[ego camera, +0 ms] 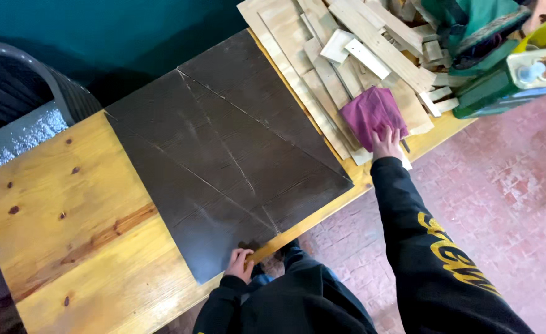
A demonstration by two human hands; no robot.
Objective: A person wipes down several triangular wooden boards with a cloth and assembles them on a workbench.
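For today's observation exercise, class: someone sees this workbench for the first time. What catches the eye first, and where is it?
First, the large dark board scored with pale lines, lying mid-bench, its near edge pinned by the left hand. Next, the magenta cloth under the right hand, on a heap of pale wood offcuts at the bench's right end.

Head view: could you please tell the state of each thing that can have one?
Dark board: flat on the wooden table, scratched with pale lines, near edge at the table's edge.
Left hand: fingers curled on the board's near edge.
Right hand: resting on the pink cloth.
Pink cloth: crumpled, on the wood offcuts.
Wood offcuts: loosely piled.
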